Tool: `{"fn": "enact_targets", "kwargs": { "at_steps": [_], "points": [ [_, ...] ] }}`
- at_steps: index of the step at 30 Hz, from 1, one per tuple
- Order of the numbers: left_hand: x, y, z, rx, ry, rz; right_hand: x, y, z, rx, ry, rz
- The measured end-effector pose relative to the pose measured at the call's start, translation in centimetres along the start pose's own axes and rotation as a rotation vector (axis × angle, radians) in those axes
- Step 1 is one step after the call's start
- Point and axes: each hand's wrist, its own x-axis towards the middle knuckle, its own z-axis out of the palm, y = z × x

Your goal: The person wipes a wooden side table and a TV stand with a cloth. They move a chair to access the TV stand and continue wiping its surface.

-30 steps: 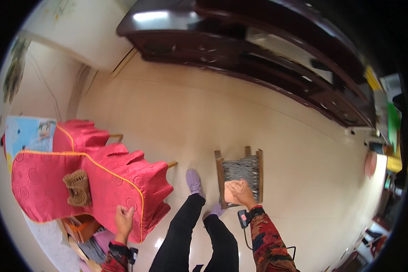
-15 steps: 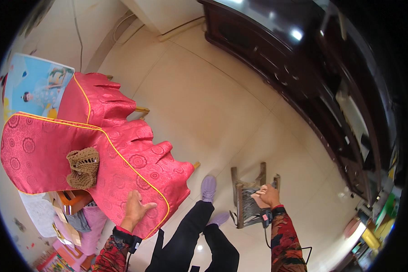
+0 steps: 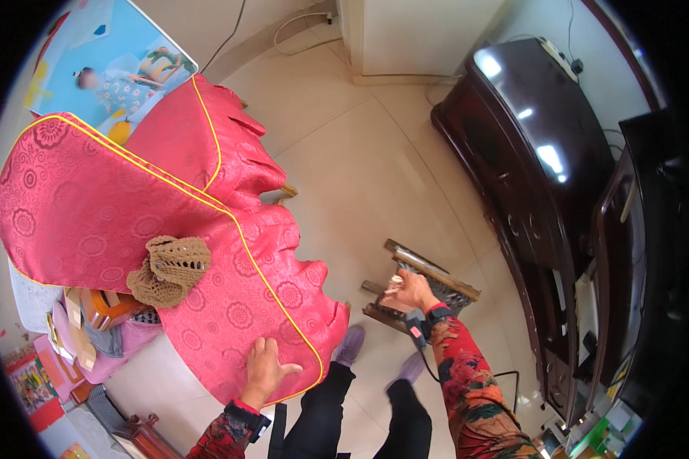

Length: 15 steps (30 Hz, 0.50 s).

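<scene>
My left hand lies flat, thumb out, on the seat of a chair in a glossy red patterned cover with yellow piping. It holds nothing. A brown knitted piece, perhaps a hat or slipper, sits beyond it against the chair's backrest. My right hand is closed on a small wooden stool with a seat of dark woven strands. Tilted, the stool is in front of my right forearm; the hand hides part of its frame, and I cannot tell whether it touches the floor.
Another red-covered chair stands behind, with a printed picture panel against it. Dark glossy cabinets line the right side. Beside the chair at lower left are a wooden box and pink cloth. Pale tiles cover the floor.
The stool, upright before, has been tilted and turned in my right hand and shifted forward. My left hand stays on the chair seat. The whole view has swung round.
</scene>
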Motion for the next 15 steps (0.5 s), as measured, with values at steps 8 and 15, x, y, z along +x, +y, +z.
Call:
{"fn": "enact_targets", "kwargs": {
  "at_steps": [8,15],
  "points": [
    [0.0,0.1,0.2,0.029,-0.041,-0.032,10.5,-9.7,0.0,0.726,-0.021,-0.064],
    [0.0,-0.1,1.1,0.094,-0.055,-0.091,10.1,-6.5,-0.8,1.189,-0.304,-0.155]
  ]
}}
